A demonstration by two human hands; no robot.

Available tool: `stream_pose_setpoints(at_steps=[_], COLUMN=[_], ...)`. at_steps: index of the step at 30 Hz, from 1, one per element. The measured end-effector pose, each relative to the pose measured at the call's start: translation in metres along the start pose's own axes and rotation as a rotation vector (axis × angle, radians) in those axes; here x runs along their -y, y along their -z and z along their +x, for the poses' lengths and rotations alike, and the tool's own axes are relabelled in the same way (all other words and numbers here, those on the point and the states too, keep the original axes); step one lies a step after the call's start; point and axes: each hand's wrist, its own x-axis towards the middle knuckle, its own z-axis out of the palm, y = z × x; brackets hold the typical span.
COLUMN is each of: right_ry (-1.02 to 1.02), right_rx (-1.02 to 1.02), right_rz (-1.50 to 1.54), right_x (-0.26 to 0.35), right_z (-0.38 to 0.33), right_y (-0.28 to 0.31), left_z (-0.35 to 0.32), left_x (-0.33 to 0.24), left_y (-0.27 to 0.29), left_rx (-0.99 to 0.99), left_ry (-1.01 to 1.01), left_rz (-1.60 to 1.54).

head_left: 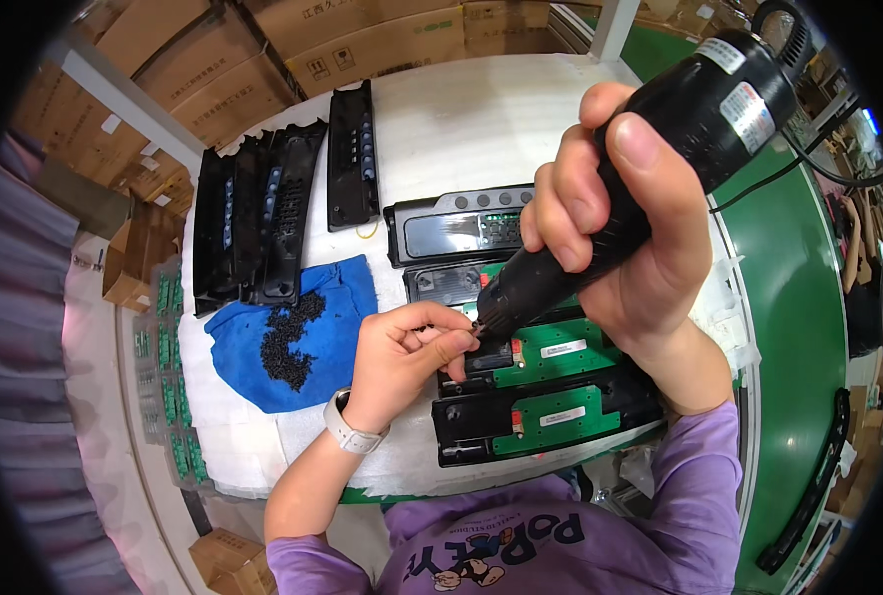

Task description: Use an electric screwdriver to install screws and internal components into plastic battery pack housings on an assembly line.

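My right hand (640,208) is wrapped round a black electric screwdriver (699,109), which slants down to the left. At its tip, the thumb and forefinger of my left hand (409,352) pinch a tiny dark screw, mostly hidden by the fingers. Under both hands lie black plastic housings (451,431) fitted with green circuit boards (559,418). A further black housing (427,236), with round buttons and a clear window, lies beyond them. To the left of my left hand, a heap of small black screws (285,347) rests on a blue cloth (347,288).
More long black housings (263,213) lie at the table's far left, and one (350,149) stands apart nearer the middle. The white-covered table (441,119) is backed by cardboard boxes (382,50). A black cable (759,183) runs at the right. Green boards (169,347) line the left edge.
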Motion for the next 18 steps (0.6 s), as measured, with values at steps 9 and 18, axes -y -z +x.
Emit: stream_pose_setpoints(at_steps=[9,18], right_ry=[-0.031,-0.012], right_rx=[0.261,0.251], right_rz=[-0.134,-0.161], right_x=[-0.015,-0.043], right_z=[0.017,0.021], right_y=[0.023,0.026], left_z=[0.01,0.017], left_x=[-0.001,0.007], left_y=[0.012,0.02], left_rx=[-0.254,-0.266], left_ry=[-0.111,-0.067], left_rz=[0.065,0.012])
